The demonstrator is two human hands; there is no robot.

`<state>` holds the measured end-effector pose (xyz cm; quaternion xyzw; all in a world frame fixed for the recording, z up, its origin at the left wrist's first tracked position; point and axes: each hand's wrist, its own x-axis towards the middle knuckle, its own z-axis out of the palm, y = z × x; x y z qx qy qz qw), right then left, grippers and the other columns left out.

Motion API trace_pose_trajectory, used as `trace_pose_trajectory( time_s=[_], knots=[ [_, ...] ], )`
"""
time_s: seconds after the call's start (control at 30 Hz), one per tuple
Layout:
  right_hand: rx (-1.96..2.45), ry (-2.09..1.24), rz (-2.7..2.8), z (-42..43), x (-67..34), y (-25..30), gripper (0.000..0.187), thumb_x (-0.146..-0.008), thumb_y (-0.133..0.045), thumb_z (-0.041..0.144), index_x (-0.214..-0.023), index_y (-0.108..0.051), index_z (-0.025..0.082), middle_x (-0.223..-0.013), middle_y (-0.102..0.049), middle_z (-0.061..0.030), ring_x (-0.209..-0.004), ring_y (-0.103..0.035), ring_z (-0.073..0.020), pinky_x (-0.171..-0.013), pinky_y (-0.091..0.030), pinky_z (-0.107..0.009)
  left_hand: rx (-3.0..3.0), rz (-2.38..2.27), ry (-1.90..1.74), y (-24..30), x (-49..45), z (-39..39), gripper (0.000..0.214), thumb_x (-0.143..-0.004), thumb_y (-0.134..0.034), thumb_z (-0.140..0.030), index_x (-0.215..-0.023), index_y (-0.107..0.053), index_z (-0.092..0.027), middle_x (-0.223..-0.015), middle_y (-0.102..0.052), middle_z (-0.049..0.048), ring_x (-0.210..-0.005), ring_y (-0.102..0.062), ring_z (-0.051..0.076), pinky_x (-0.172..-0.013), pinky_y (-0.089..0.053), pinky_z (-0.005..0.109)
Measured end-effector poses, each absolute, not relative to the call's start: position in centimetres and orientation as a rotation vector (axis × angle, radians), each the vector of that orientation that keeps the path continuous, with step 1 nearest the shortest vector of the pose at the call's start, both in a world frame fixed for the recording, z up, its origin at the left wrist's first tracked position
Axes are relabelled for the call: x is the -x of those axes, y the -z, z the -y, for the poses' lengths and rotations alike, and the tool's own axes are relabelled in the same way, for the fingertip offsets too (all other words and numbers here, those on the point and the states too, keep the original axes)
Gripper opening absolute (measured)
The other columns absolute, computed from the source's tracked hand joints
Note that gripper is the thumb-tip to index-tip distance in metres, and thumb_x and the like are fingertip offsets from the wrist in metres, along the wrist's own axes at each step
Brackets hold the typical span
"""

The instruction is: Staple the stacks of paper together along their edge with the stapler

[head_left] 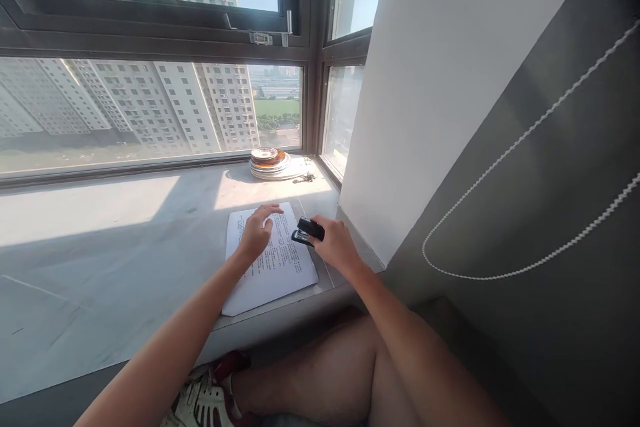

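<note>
A small black stapler is gripped in my right hand, its jaws apart and pointing left, over the right side of the printed papers. These white sheets with rows of dark text lie on the window sill at its front edge. My left hand is over the upper part of the sheets, fingers loosely stretched toward the right and holding nothing. Whether its fingertips touch the paper I cannot tell.
A stack of plates stands in the sill's far corner, with a small dark trinket beside it. The window frame is behind, a white wall to the right. A beaded blind cord hangs at right. My legs are below the sill.
</note>
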<state>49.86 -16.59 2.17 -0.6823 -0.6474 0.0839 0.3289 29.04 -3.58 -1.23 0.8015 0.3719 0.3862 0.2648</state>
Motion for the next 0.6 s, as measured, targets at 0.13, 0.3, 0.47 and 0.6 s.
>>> trace_pose_trajectory(
  time_s=[0.13, 0.3, 0.47, 0.6],
  knots=[
    [1.594, -0.377, 1.831, 16.1, -47.4, -0.8, 0.042, -0.089, -0.080, 0.025, -0.131, -0.075, 0.031, -0.114, -0.082, -0.0041, -0.103, -0.076, -0.0280, -0.085, -0.054, -0.034, -1.940, -0.803, -1.023, 1.6, -28.5, 1.6, 0.030, -0.092, -0.057, -0.026, -0.112, -0.078, -0.023, -0.132, -0.073, 0.0097, -0.130, -0.064, 0.031, -0.113, -0.050, 0.051],
    [1.467, -0.454, 1.883, 15.3, -46.7, 0.1, 0.044, -0.087, -0.082, 0.025, -0.130, -0.076, 0.030, -0.120, -0.081, -0.0054, -0.109, -0.074, -0.0284, -0.092, -0.053, -0.036, -1.569, -0.672, -1.010, 2.1, -28.1, 0.1, 0.029, -0.089, -0.068, -0.040, -0.109, -0.077, -0.020, -0.125, -0.072, 0.0118, -0.115, -0.065, 0.028, -0.097, -0.053, 0.042],
    [1.434, -0.517, 1.598, 14.9, -48.8, -0.5, 0.031, -0.108, -0.051, 0.043, -0.116, -0.074, 0.025, -0.107, -0.078, -0.0039, -0.104, -0.069, -0.0219, -0.091, -0.049, -0.032, -1.519, -0.636, -1.002, 1.9, -28.0, 0.1, 0.032, -0.093, -0.068, -0.046, -0.108, -0.078, -0.019, -0.122, -0.071, 0.0122, -0.115, -0.063, 0.027, -0.095, -0.051, 0.038],
    [1.804, -0.419, 1.501, 14.5, -49.7, -0.1, 0.040, -0.109, -0.029, 0.024, -0.096, -0.067, 0.021, -0.094, -0.071, -0.0068, -0.090, -0.063, -0.0214, -0.075, -0.041, -0.030, -1.457, -0.624, -1.062, 2.0, -28.0, -0.4, 0.036, -0.097, -0.063, -0.051, -0.107, -0.078, -0.020, -0.121, -0.072, 0.0119, -0.116, -0.064, 0.028, -0.097, -0.050, 0.039]
  ],
)
